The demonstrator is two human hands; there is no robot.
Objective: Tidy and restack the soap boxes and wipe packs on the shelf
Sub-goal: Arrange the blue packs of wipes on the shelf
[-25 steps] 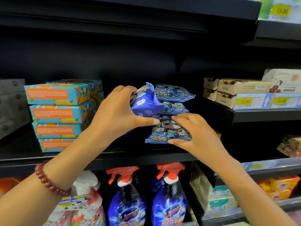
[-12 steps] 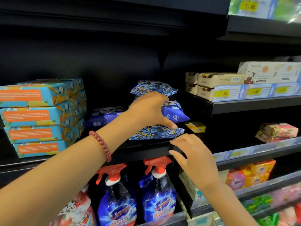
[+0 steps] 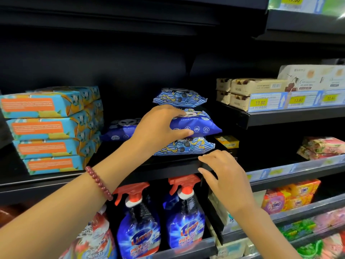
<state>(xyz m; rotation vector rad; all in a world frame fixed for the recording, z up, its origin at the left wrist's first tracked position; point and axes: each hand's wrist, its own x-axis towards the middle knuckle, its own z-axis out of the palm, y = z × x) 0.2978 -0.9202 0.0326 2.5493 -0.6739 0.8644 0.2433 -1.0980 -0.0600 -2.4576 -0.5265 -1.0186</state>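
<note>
- Fingers (image 3: pixel 169 111) of the left hand (image 3: pixel 158 126) curl over the middle wipe pack (image 3: pixel 199 125), thumb on its front, pinching it.
- Right hand (image 3: pixel 226 176) fingers are loosely bent, hold nothing, and rest at the shelf (image 3: pixel 145 171) edge just below the bottom wipe pack (image 3: pixel 186 147).
- Price tags (image 3: pixel 260 102) read "13.80"; a bag (image 3: pixel 274 204) lower right reads "OMO".
- Spray bottle (image 3: pixel 183 221) brand is too blurred to read.
- Soap boxes (image 3: pixel 50 129) sit four high at left, the top one cut off by the frame.

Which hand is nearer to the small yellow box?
Right. The right hand is at the shelf edge just below the yellow box; the left hand grips the middle wipe pack, farther left.
</note>
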